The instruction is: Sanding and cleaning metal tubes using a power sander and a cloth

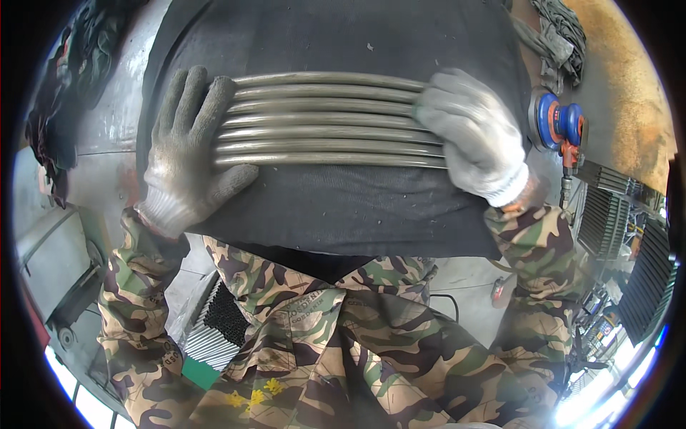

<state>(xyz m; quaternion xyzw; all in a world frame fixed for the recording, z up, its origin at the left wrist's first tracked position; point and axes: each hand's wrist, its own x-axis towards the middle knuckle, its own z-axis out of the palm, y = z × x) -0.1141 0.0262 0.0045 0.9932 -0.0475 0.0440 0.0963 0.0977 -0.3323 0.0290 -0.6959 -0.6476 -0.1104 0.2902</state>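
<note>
Left hand (187,154): gloved; spread wide, fingers pointing away, thumb angled inward; set against the rods' left ends
Right hand (475,132): gloved, blurred; fingers bent over the right ends; can't tell if gripping
Metal rods (329,119): side by side on black cloth (329,207), between hands
Forearms (139,286): both angled inward from below

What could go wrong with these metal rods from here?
The metal rods lie side by side on the black cloth, so they might roll apart if the left hand and right hand move away. The right hand covers their right ends, so an uneven end might go unnoticed. The blue-and-orange tool sits right of that hand; a wide swing could knock it.
</note>
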